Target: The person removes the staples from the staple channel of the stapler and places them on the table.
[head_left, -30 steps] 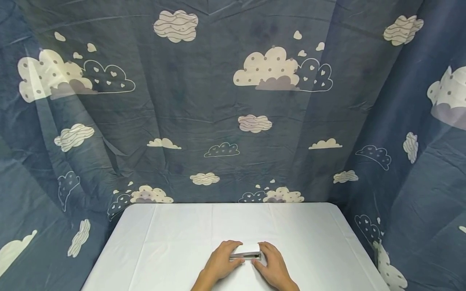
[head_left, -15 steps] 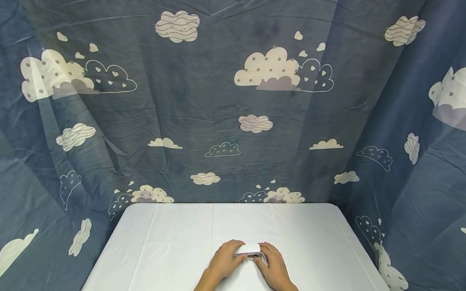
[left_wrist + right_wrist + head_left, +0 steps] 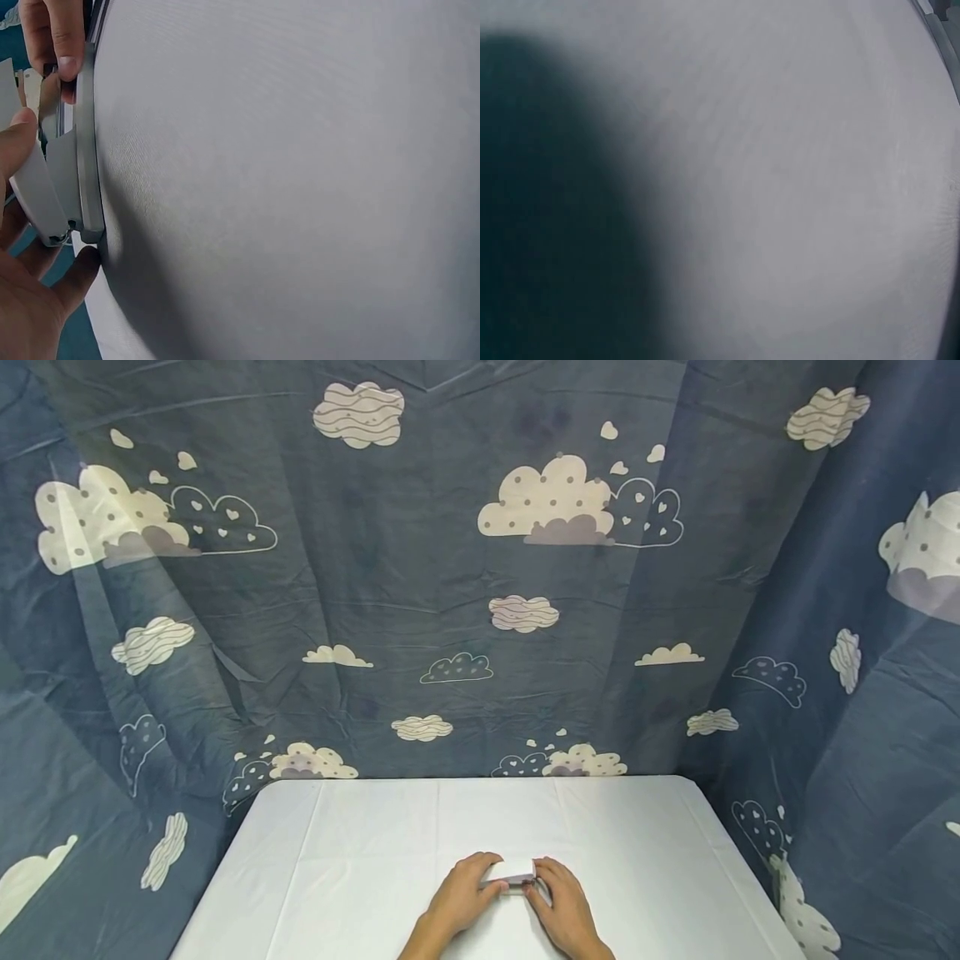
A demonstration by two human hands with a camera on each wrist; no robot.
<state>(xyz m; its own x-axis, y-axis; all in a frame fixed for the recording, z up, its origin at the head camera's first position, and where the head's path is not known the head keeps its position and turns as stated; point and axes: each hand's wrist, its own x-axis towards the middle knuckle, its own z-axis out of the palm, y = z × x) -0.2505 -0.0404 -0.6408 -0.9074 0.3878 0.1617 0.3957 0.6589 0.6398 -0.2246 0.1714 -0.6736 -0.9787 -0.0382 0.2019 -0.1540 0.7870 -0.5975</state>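
In the head view, a white-topped stapler (image 3: 514,869) is held at the middle of the white table's (image 3: 360,860) width, toward the lower edge of the frame. Its left end is grasped by the left hand (image 3: 459,895), and its right end is gripped by the right hand (image 3: 564,906), each with the thumb in front and fingers behind. Beyond the table, a dark blue cloth (image 3: 420,552) printed with pale clouds is hung.

In the left wrist view, the stapler is seen from closer by, its grey base (image 3: 87,150) and its white cover (image 3: 37,193) spread apart and joined near the left hand. The cover is pressed by the left thumb, and the base's end is touched by a fingertip. Between cover and base, a metal strip (image 3: 50,109) is seen, its far end met by the right hand's fingers; whether staples are contained in it cannot be told.

In the right wrist view, a pale surface and a blurred dark patch (image 3: 547,210) are shown; the right hand's grip cannot be judged there.

Compared with one second ago, both thumbs are set slightly higher and the silvery front is more covered. Compared with half a second ago, a grey wedge is shown under the white top.
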